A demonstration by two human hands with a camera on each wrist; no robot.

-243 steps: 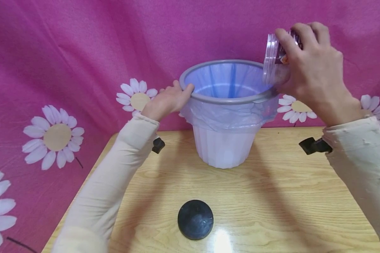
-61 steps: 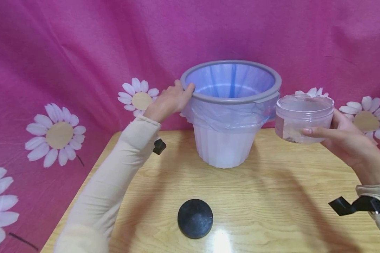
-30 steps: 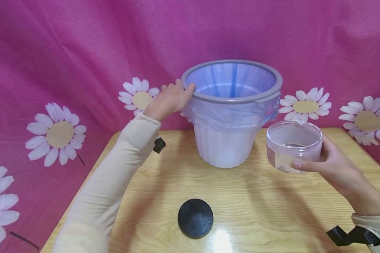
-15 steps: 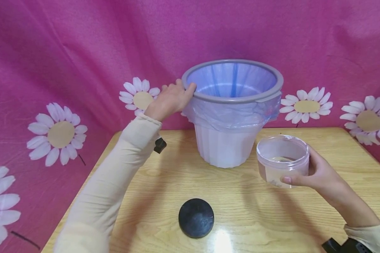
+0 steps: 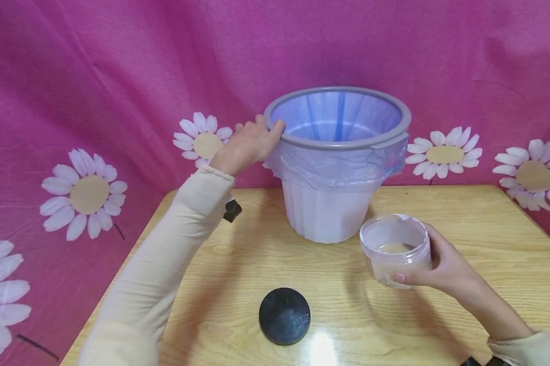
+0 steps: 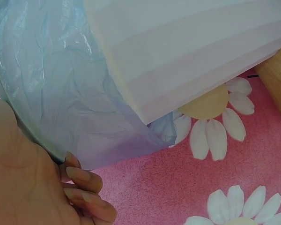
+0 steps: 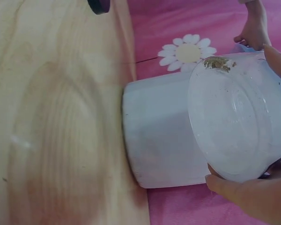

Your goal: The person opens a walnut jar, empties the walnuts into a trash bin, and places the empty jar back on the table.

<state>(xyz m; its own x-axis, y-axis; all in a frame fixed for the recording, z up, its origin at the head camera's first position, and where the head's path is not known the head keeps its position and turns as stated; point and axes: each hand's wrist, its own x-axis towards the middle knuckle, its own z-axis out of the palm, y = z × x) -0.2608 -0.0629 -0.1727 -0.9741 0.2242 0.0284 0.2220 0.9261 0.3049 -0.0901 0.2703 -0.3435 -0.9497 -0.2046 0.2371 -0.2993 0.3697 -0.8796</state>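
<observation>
A white trash bin point(image 5: 327, 216) with a grey rim ring point(image 5: 336, 145) and a bluish plastic liner point(image 5: 334, 168) stands upright at the back of the table. My left hand point(image 5: 247, 146) holds the rim on its left side, thumb over the top; in the left wrist view the fingertips point(image 6: 86, 178) curl beneath the ring. In front of the bin's right side, my right hand point(image 5: 449, 269) grips a clear plastic jar point(image 5: 394, 262), lidless and mouth up. Its bottom point(image 7: 229, 122) faces the right wrist camera, with a brownish patch near the edge.
A round black lid point(image 5: 284, 316) lies flat near the table's front middle. The wooden table point(image 5: 476, 223) meets a pink cloth backdrop point(image 5: 210, 51) with printed daisies behind and at the sides.
Earlier my right hand held the jar on its side at the bin's rim. It has since turned mouth up and come down, lately moving left and nearer. My left hand has stayed on the rim.
</observation>
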